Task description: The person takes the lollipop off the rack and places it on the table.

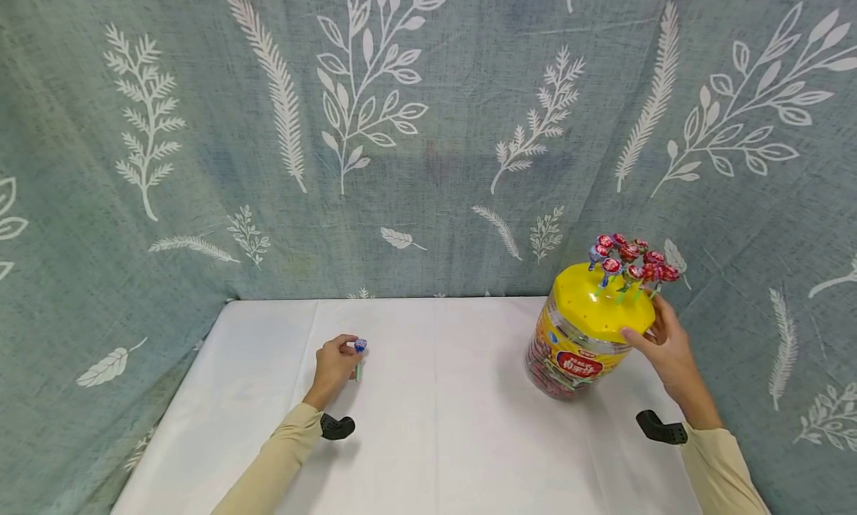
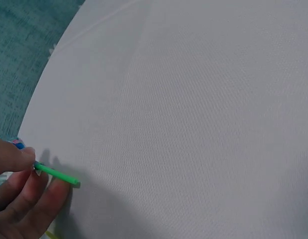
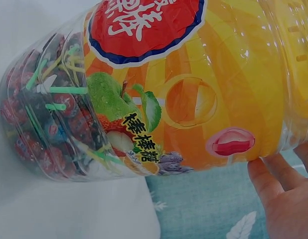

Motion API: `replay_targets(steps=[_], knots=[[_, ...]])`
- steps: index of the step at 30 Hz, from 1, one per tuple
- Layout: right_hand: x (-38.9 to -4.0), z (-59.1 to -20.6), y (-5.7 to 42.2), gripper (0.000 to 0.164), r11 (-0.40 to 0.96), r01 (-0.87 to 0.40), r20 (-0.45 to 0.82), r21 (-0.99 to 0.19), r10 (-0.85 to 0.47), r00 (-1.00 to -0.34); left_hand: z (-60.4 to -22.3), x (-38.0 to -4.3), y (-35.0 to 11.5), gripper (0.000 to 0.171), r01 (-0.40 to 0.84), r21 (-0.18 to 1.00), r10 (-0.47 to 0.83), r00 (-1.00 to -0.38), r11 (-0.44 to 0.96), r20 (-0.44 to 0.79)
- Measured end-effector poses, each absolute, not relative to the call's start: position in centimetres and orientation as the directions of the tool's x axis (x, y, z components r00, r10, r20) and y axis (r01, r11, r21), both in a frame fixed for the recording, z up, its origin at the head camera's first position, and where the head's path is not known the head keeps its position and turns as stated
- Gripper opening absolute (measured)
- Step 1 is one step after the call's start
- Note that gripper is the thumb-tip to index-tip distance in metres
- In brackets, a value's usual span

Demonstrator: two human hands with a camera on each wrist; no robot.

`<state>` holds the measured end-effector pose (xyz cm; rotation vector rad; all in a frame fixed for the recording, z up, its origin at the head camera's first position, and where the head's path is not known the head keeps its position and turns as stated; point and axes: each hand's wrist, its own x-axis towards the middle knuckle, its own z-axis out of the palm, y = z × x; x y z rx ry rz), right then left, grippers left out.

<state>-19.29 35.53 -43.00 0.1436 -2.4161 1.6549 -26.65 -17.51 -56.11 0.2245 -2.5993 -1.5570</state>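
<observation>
A lollipop (image 1: 360, 345) with a blue wrapper is pinched between the thumb and fingers of my left hand (image 1: 335, 366), above the left half of the table. Its green stick (image 2: 57, 174) points out past the fingertips in the left wrist view. Low in that view, a bit of yellow (image 2: 50, 234) shows below the fingers. My right hand (image 1: 669, 344) grips the edge of a big clear candy jar (image 1: 565, 351), thumb at the yellow lid (image 1: 582, 303) and fingers round its far side. Several red and blue wrapped lollipops (image 1: 629, 252) stand upright in the lid.
More lollipops (image 3: 54, 114) lie inside the jar's clear lower part. A white cloth covers the table (image 1: 435, 411). Behind it and at both sides hangs a green curtain (image 1: 428, 225) with white leaf prints. Each wrist bears a black camera mount (image 1: 337, 427).
</observation>
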Motion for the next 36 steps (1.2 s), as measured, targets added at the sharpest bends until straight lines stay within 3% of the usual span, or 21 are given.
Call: replay_targets(steps=[15,27,36], knots=[[-19.2,-43.3,35.4,0.079,0.366,-0.18,0.216,-0.913,0.059,-0.975,-55.8,-26.4,-17.3,0.031,-0.096,0.854,-0.151,-0.988,0.511,-0.02],[-19.2,-43.2,35.4,0.079,0.371,-0.181,0.218,-0.911,0.06,-0.974,-53.9,-27.3,-17.6,0.025,-0.004,0.766,-0.125,-0.987,0.642,0.099],[-19.4,-43.2,35.5,0.08,0.384,-0.176,0.214,-0.906,0.058,-0.975,-51.4,-27.6,-16.6,0.02,0.069,0.803,-0.094,-0.984,0.592,0.154]])
